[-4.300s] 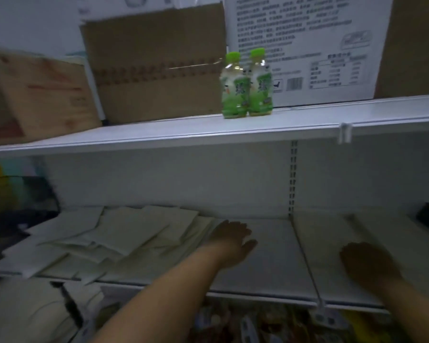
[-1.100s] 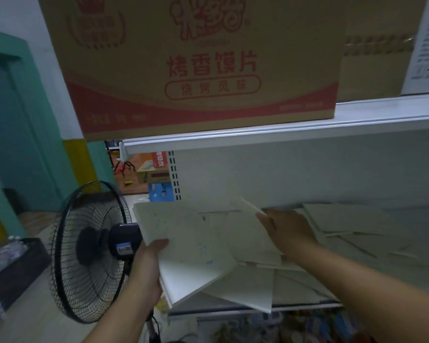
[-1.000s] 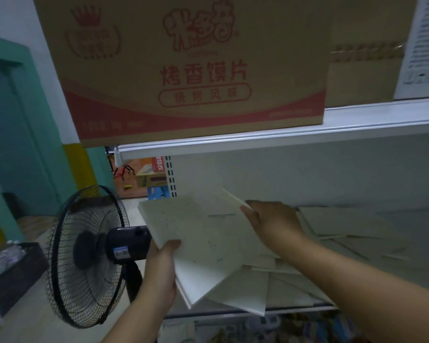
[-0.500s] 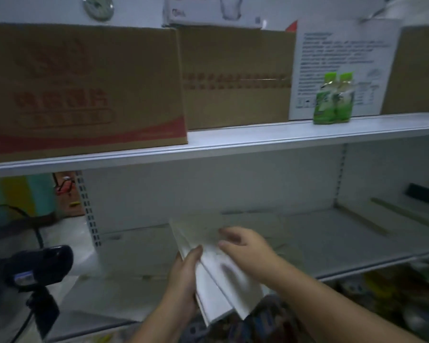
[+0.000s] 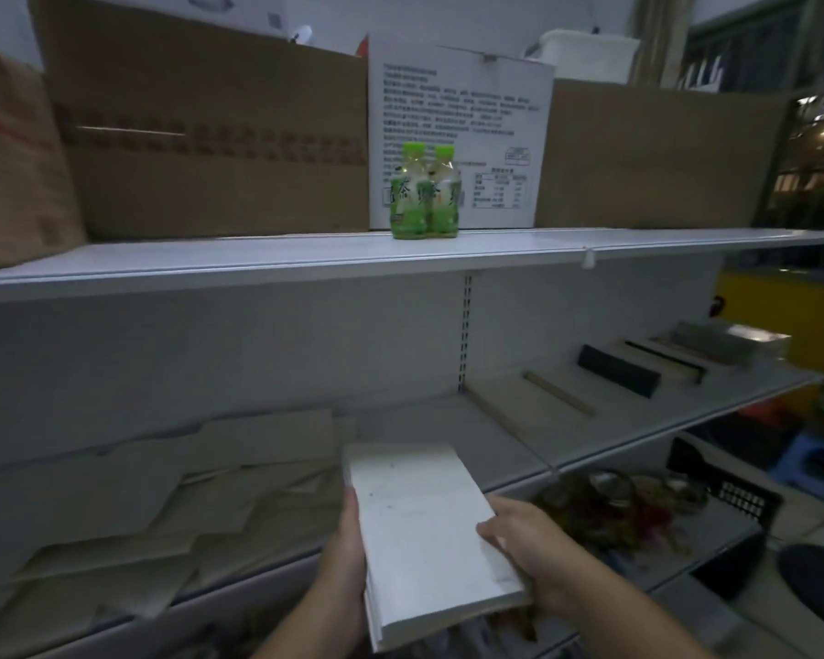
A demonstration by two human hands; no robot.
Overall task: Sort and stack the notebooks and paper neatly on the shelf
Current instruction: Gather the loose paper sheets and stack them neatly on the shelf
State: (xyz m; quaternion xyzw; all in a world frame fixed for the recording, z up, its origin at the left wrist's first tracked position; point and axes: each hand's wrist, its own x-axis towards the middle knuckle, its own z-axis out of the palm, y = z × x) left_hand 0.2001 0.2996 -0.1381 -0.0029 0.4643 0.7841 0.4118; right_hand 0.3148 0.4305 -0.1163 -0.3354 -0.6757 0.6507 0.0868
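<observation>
Both hands grasp one stack of notebooks [image 5: 424, 535]: the left hand [image 5: 346, 558] clasps its left edge, the right hand [image 5: 526, 558] its right edge, held just in front of the shelf [image 5: 519, 456]. The stack could fan out and slip if either grip loosens. Loose sheets [image 5: 163, 487], too overlapped to count, lie left of the stack; two green bottles [image 5: 424, 199] stand above it.

Two bare arms show at the bottom of the picture. No sleeves cover them as far as can be seen. The left hand [image 5: 346, 558] is bare, with no glove, ring or watch. The right hand [image 5: 538, 558] is bare too, and its wrist has no band. The fingers [image 5: 488, 532] are short and rounded. The dim light makes the nails hard to see.
</observation>
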